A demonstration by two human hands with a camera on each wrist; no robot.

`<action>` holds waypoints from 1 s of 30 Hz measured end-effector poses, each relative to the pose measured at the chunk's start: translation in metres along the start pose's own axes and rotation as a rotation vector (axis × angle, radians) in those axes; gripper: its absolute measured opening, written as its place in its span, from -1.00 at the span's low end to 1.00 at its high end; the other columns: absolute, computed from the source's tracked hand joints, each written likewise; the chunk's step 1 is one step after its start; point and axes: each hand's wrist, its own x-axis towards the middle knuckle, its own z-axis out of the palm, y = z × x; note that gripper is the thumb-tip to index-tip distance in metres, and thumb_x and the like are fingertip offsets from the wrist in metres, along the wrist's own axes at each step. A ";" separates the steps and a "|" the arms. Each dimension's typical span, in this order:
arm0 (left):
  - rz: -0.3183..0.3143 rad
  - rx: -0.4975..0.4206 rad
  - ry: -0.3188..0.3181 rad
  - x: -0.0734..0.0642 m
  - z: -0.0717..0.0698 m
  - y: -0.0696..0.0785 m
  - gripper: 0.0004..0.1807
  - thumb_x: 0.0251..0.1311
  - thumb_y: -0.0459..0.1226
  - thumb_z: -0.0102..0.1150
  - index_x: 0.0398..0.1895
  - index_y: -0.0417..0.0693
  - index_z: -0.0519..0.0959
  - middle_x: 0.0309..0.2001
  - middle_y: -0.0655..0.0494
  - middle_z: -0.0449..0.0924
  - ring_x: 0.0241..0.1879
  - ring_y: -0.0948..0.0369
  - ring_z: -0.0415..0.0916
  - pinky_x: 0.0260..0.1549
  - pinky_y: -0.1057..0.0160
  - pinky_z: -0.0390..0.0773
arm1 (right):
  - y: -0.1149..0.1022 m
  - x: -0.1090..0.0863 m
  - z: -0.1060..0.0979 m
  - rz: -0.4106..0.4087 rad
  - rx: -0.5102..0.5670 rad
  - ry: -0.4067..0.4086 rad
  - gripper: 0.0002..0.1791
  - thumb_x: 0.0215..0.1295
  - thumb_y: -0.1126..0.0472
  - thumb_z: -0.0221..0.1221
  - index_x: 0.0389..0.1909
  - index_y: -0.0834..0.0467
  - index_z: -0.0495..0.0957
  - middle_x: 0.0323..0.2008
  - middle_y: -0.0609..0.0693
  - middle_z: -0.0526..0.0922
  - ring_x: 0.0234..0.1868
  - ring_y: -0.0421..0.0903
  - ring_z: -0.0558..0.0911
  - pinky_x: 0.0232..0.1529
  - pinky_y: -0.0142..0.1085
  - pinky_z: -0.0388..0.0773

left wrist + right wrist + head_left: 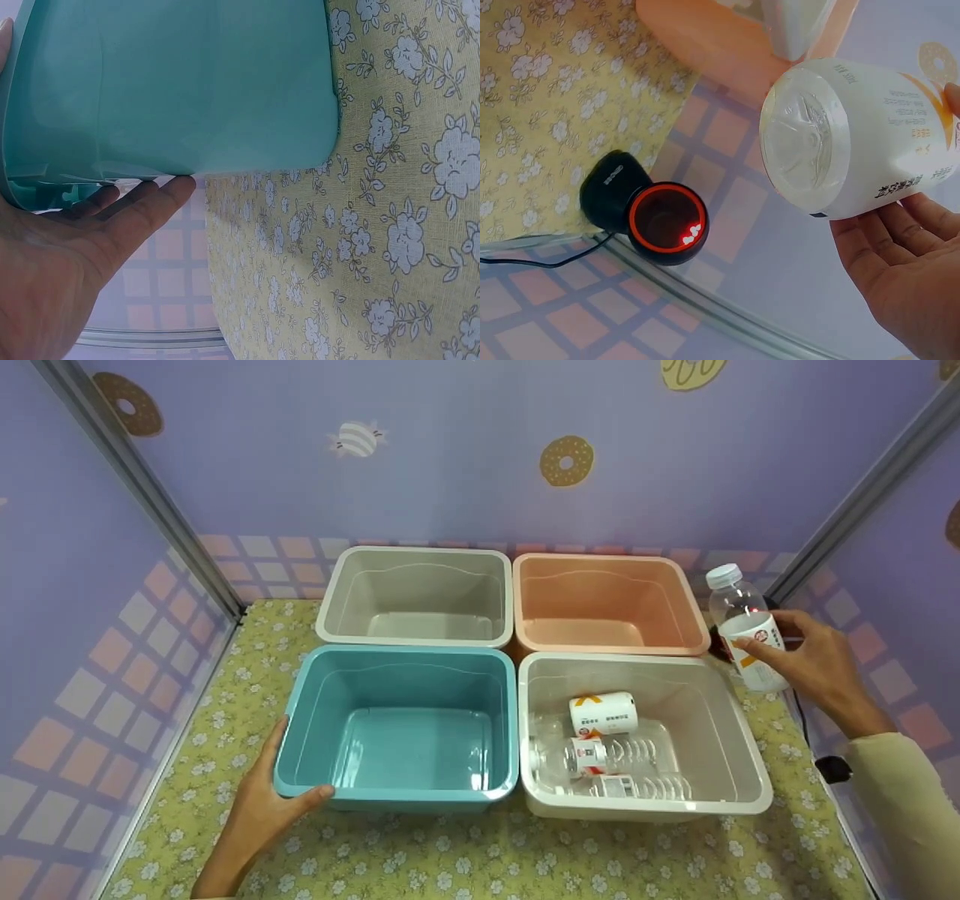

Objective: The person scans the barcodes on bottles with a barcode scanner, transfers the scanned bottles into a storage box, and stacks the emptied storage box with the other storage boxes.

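Observation:
In my right hand (817, 667) is a clear plastic bottle (757, 637) with a white cap and a white label, gripped between thumb and fingers and tilted, beyond the right side of the bins. The right wrist view shows its ribbed base turned toward a black scanner (667, 223) with a lit red ring. My left hand (262, 810) rests at the near left corner of the blue bin (420, 793). Its thumb lies on the front rim, and in the left wrist view its extended fingers (142, 206) touch the outer side wall.
Several similar bottles (604, 712) lie in the white bin (645, 806) at the near right. Behind stand a grey bin (412, 642) and an orange bin (611, 649), rims close together. A black cable (555, 262) runs from the scanner. Patterned walls enclose the flowered tablecloth (375, 847).

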 end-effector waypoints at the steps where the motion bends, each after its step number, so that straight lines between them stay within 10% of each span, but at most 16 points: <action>1: 0.000 -0.002 0.002 0.000 0.000 0.000 0.39 0.20 -0.10 0.67 0.87 0.10 -0.19 0.62 -0.56 0.16 0.40 -0.53 0.43 0.25 -0.51 0.53 | 0.002 0.001 -0.001 0.002 0.000 0.001 -0.22 0.41 -0.04 0.52 0.40 0.41 0.55 0.13 0.44 0.70 -0.22 -0.67 0.46 -0.27 -0.73 0.41; 30: 0.002 -0.033 0.000 -0.001 0.001 0.002 0.38 0.23 -0.10 0.66 0.87 0.14 -0.20 0.63 -0.56 0.12 0.40 -0.54 0.43 0.25 -0.50 0.53 | 0.046 0.000 0.002 0.074 0.012 0.037 -0.16 0.42 -0.10 0.51 0.38 0.49 0.52 0.11 0.49 0.69 -0.25 -0.53 0.50 -0.29 -0.69 0.42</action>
